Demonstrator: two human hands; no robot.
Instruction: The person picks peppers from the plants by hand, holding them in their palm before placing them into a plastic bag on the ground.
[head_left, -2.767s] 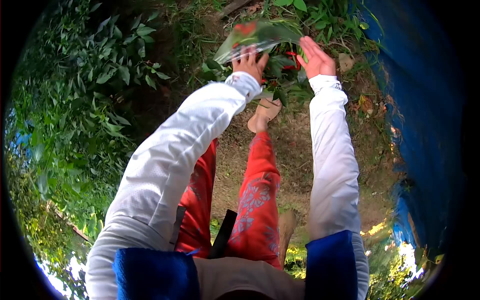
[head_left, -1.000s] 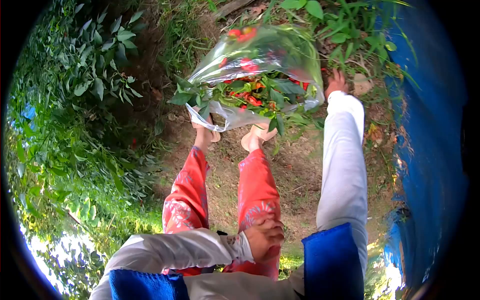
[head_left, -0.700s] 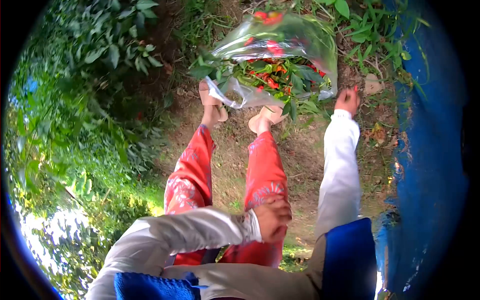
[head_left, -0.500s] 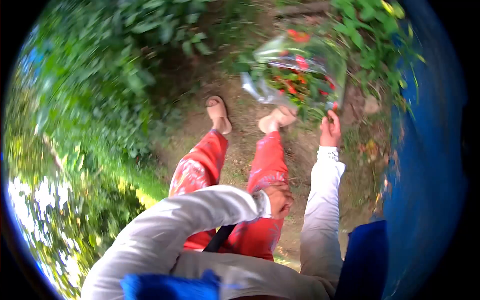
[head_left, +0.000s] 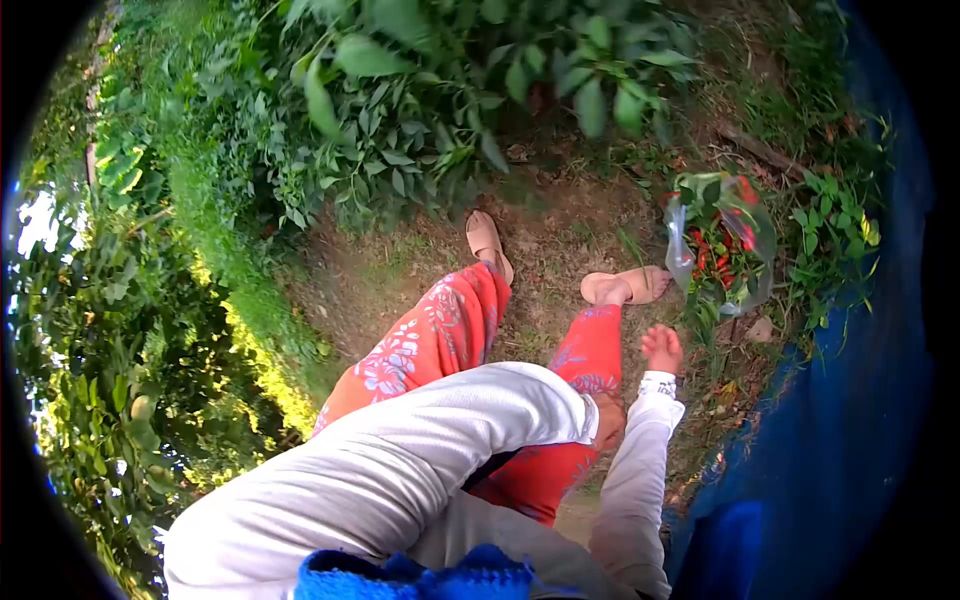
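A clear plastic bag (head_left: pixel 679 243) stands on the ground at the right, holding red chillies (head_left: pixel 722 262) and green leaves. Below it, apart from the bag, is my right hand (head_left: pixel 662 350); its fingers are loosely curled and apart, with nothing seen in them. My left hand (head_left: pixel 609 420) hangs bent at the wrist by my right thigh, partly behind its white sleeve (head_left: pixel 480 410). The left fingers are hidden.
Leafy green plants (head_left: pixel 400 110) crowd the top and left. A blue sheet (head_left: pixel 830 430) runs along the right side. My sandalled feet (head_left: pixel 487 243) stand on bare soil (head_left: pixel 400 270). A stick (head_left: pixel 765 152) lies beyond the bag.
My right hand was at the bag's near edge and is now apart from it. The view has shifted, with the bag appearing lower and farther right. My left hand stays by my thigh.
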